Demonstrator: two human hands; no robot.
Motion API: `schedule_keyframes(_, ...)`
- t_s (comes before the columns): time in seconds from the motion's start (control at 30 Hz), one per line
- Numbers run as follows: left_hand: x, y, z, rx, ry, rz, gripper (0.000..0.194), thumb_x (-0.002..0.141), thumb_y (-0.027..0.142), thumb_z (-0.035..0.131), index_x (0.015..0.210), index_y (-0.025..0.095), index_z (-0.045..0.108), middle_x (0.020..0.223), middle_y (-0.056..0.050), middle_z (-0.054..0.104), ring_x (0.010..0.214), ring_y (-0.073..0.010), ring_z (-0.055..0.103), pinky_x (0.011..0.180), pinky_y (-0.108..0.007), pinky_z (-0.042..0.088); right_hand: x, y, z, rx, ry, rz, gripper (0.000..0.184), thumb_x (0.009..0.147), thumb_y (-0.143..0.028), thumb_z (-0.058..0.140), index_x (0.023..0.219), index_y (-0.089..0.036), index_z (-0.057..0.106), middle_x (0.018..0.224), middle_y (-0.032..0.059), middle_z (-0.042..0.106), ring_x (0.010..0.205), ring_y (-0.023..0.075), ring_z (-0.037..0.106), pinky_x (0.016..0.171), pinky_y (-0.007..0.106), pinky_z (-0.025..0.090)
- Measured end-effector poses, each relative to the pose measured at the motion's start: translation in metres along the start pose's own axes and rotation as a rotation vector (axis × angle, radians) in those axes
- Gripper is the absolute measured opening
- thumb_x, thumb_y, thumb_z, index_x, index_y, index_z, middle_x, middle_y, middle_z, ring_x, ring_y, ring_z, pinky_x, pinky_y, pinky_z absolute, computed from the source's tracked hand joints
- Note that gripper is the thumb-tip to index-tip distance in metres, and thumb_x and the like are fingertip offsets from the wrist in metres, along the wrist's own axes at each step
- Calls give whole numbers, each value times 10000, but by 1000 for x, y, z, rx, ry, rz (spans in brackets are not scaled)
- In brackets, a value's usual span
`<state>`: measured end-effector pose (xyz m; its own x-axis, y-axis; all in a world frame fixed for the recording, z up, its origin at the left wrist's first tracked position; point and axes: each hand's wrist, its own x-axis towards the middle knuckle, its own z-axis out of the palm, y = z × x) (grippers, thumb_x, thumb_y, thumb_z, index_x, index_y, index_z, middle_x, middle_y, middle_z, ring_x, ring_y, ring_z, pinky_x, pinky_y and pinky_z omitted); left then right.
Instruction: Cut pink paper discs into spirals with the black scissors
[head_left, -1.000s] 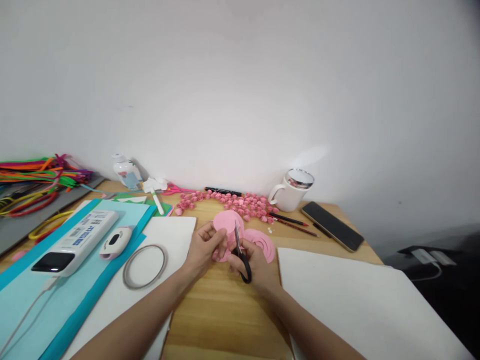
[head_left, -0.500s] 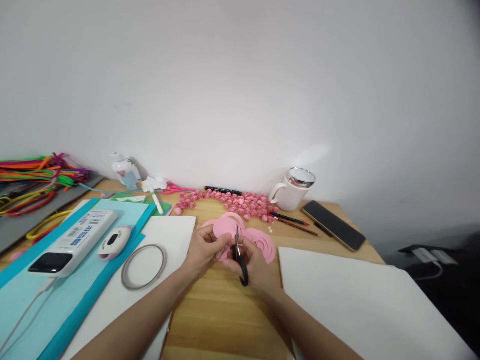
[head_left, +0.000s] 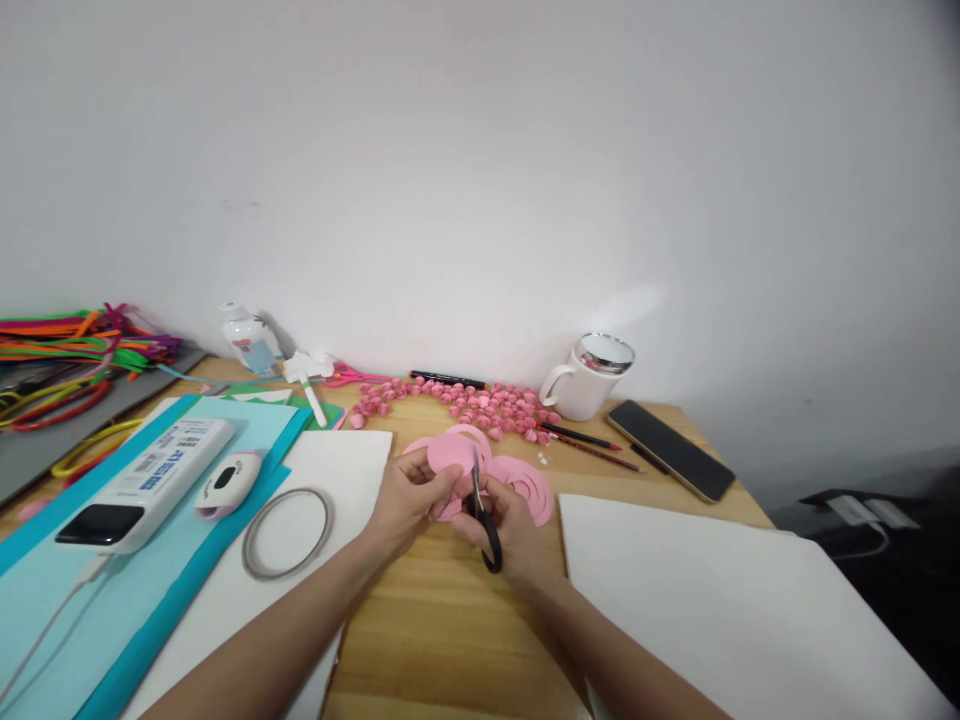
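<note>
My left hand (head_left: 411,497) pinches a pink paper circle (head_left: 448,452) between thumb and fingers, above the middle of the wooden table. Black-handled scissors (head_left: 487,535) are in my right hand (head_left: 517,530), their blades pointing away from me and lying against the right edge of the circle. Whether the blades are fully closed I cannot tell. Just beyond and right of my hands lie pink paper spirals (head_left: 529,488), partly covered by my fingers. Behind them a heap of small rolled pink paper pieces (head_left: 495,408) spreads along the wall.
A white mug (head_left: 592,378), pencils (head_left: 592,440) and a phone (head_left: 670,450) stand or lie at back right. White sheets (head_left: 697,590) flank both forearms. On the left are a tape roll (head_left: 286,534), a power bank (head_left: 150,485), a bottle (head_left: 251,340) and pipe cleaners (head_left: 90,345).
Almost nothing differs. The scissor handles have shifted very slightly to the right with my right hand, and the view has moved a touch.
</note>
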<state>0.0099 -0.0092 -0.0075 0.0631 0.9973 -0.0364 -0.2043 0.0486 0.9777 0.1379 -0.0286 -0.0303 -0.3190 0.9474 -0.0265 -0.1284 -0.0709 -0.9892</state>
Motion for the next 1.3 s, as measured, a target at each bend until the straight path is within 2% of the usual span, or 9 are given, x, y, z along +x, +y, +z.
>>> schedule_keyframes(0.13,0,1,0,8,19,11,244,615,337,691,595,135,556,311,83,404,295,-28,281,354,-182,195,1,3,-1,-8,-18,1,293,639,-354,679,799,-178,508,521,-76,420,427,57,298,396,182,226)
schedule_keyframes(0.53,0,3,-1,-3,40,13,295,607,357,689,543,140,499,316,86,408,291,-18,273,343,-172,189,-1,5,-2,-25,8,24,276,651,-368,669,757,-187,489,459,-87,429,399,72,382,386,180,284)
schedule_keyframes(0.7,2,-1,-3,-56,33,34,263,655,312,665,579,142,480,348,86,432,288,-14,289,337,-162,185,0,7,0,10,20,66,305,630,-374,687,743,-184,478,427,-89,445,364,74,406,364,180,291)
schedule_keyframes(0.83,4,-2,-3,-138,14,13,259,699,339,623,605,161,459,396,74,491,265,-32,340,305,-163,195,-1,7,2,39,13,66,273,640,-337,683,747,-181,485,429,-92,458,352,65,407,366,174,306)
schedule_keyframes(1.1,3,1,-2,-37,3,-4,232,666,339,657,619,145,538,375,60,490,294,-48,385,325,-168,260,0,10,2,1,-6,76,252,639,-324,670,764,-174,511,430,-80,487,360,70,412,365,171,305)
schedule_keyframes(1.3,3,1,-4,57,-2,12,276,693,343,633,545,142,514,368,45,490,296,-46,384,329,-168,249,0,11,2,13,-11,79,296,611,-349,693,767,-173,513,451,-71,495,374,72,408,357,166,281)
